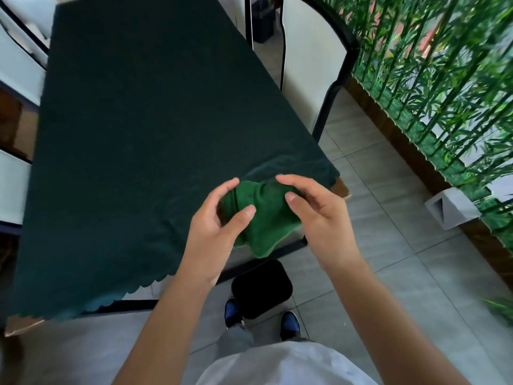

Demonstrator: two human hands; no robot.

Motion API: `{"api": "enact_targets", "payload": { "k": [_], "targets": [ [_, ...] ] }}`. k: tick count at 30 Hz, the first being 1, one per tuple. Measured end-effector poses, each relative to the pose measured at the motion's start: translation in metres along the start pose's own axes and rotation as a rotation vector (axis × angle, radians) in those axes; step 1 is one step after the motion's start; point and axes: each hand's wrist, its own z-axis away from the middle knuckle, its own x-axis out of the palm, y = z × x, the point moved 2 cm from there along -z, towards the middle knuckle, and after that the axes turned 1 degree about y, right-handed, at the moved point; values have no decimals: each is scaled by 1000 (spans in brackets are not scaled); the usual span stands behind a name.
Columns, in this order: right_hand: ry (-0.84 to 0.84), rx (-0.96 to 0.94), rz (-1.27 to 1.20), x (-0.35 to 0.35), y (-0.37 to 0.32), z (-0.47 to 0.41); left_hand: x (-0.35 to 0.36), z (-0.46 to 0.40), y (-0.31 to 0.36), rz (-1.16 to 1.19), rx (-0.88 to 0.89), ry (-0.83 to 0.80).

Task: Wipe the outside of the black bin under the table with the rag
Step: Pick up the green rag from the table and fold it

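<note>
Both hands are raised in front of the chest with a green rag point(261, 215) bunched between them. The left hand point(213, 226) grips the rag's left side, thumb laid across the front and fingers curled behind it. The right hand point(313, 215) pinches the rag's right side between thumb and forefinger, the other fingers loosely bent. A corner of the rag hangs down below the hands.

Directly below the hands, the black bin point(262, 289) stands on the tiled floor point(388, 273), its far edge tucked under the near edge of the table point(138, 120). Two blue shoes point(231, 312) sit just nearer than the bin, one at each near corner. Beyond and left of the hands the table's dark green cloth spreads out. To the right of the hands runs a bamboo screen point(430, 79).
</note>
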Motion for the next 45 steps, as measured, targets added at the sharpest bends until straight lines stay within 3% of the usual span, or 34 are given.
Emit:
{"api": "enact_targets", "payload": {
  "k": [5,9,12,16,22,26,30,35,38,41,45],
  "targets": [
    [4,-173,130,-12,-14,7,1,5,6,-27,-6,-31],
    [-69,22,-101,-10,-8,3,10,11,4,-79,-5,-61],
    [-92,47,-169,-9,-1,4,21,12,-3,-106,-35,-77],
    [-97,-29,-196,-12,-5,6,26,8,-8,188,-161,-30],
    [47,-119,-145,-23,-11,8,30,8,-3,355,-134,30],
    [108,-60,-75,-25,-8,10,31,16,6,241,-27,44],
    [29,44,-32,-42,1,12,25,28,23,85,84,10],
    [2,-40,110,-54,5,22,18,40,21,33,29,27],
    [-82,55,227,-57,13,20,17,46,16,31,16,63],
    [-174,219,106,-58,22,18,16,50,19,31,26,72],
    [-177,175,74,-57,29,22,9,54,23,74,-1,75]
  ]
}}
